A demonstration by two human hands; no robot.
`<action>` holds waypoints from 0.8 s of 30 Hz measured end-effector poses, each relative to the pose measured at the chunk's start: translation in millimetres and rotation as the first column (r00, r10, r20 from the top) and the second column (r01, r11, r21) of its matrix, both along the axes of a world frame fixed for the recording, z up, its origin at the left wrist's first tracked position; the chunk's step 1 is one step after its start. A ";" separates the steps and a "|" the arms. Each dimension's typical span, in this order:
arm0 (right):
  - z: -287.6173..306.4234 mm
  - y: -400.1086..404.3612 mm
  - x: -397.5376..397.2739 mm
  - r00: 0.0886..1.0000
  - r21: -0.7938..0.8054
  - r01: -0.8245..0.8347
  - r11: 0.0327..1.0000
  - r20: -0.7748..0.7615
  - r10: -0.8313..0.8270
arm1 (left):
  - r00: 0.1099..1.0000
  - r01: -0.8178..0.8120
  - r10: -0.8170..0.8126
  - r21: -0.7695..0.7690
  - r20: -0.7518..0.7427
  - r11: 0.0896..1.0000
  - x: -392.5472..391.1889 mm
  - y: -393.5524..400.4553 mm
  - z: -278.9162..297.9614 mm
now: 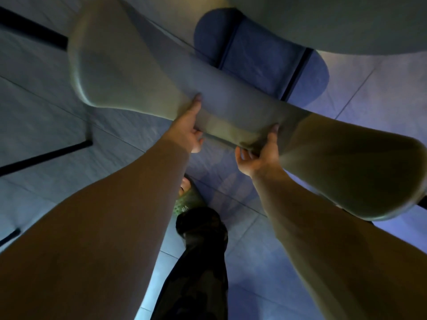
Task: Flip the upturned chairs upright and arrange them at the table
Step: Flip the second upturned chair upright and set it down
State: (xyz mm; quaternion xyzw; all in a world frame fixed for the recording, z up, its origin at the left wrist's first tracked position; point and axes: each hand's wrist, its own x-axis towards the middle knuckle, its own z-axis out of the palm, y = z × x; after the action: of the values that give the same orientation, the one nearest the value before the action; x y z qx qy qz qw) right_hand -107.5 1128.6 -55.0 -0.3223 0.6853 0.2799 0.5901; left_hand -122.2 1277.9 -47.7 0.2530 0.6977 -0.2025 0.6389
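Note:
A pale grey chair (pixel 129 72) lies across the middle of the view, its moulded shell blurred by motion. My left hand (pixel 187 128) grips the narrow waist of the shell, thumb on top and fingers underneath. My right hand (pixel 258 155) grips the same waist a little to the right, thumb up on the edge. The wider end of the chair shell (pixel 358 172) spreads out to the right, over my right forearm. Black chair legs (pixel 44 155) show at the left. The round pale table (pixel 346 21) fills the top right corner.
A dark oval shadow (pixel 261 54) lies on the tiled floor under the table edge, crossed by black bars. My foot in a green sandal (pixel 189 202) and a camouflage trouser leg (pixel 203 262) stand on the floor below the chair. Another black bar (pixel 30 31) runs at top left.

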 end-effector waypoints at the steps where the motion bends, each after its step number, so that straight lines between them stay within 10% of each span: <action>1: 2.3 -0.9 0.1 1.000 -0.002 -0.018 1.000 0.005 0.018 | 1.000 0.002 -0.002 0.010 -0.007 1.000 0.6 0.0 1.4; 24: 276.1 -34.4 76.1 0.999 -0.247 -0.021 0.969 0.040 0.031 | 0.967 0.232 -0.253 0.284 0.040 0.930 71.4 -36.9 272.8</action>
State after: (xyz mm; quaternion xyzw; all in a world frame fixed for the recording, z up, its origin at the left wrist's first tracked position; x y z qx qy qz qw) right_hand -31.5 1094.2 221.1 -0.4081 0.6974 0.1932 0.5566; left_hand -50.8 1241.0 225.0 0.4316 0.6580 -0.1704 0.5931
